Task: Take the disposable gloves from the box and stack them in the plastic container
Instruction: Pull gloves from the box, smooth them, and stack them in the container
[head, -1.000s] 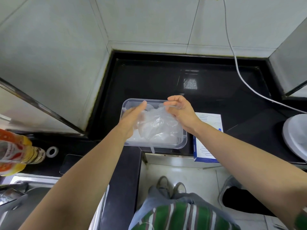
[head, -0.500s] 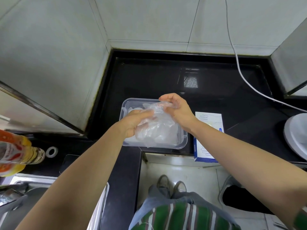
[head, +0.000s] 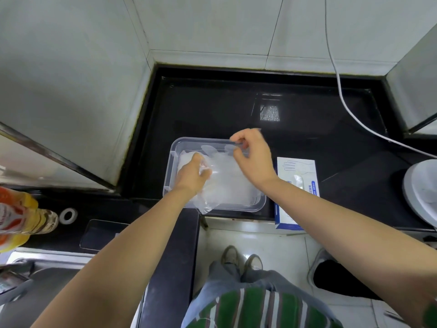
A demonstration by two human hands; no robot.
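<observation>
Over the plastic container (head: 173, 162) on the black table (head: 212, 110), the left hand (head: 192, 174) grips a crumpled clear glove (head: 224, 183), whose cuff spills past the container's near rim. The right hand (head: 254, 158) has its fingers (head: 239, 138) pinched on the glove's far end at the container's far rim. The glove box (head: 295, 172) lies just right of the container.

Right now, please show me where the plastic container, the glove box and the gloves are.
plastic container (head: 198, 139), head view, far rim on the left.
glove box (head: 296, 170), head view, printed top face.
gloves (head: 227, 183), head view, clear film between the hands.
</observation>
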